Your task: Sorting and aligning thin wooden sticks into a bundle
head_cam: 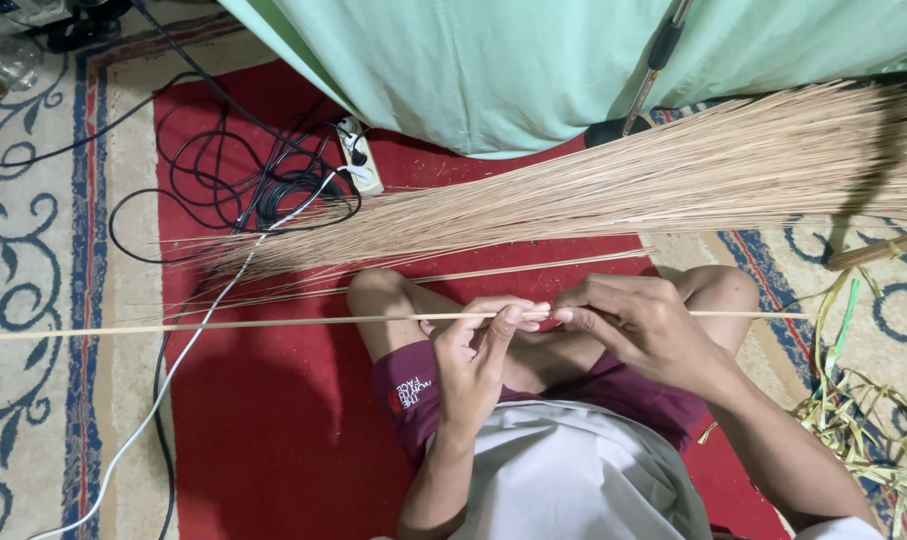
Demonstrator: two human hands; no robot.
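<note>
A long thin pale stick [223, 324] runs level across the view, from the left edge to beyond my knee at the right. My left hand [478, 355] pinches it between thumb and fingers near the middle. My right hand [638, 325] grips the same stick just to the right, fingertips almost touching the left hand. A thick bundle of similar thin sticks [623, 190] lies on the floor beyond my crossed legs, fanning out to the left.
Red patterned carpet [273, 440] under me. Black cables [233, 170], a white cable [173, 370] and a power strip [358, 155] lie at the back left. A green cloth [533, 60] hangs behind. Green leaf strips [863, 430] are piled at my right.
</note>
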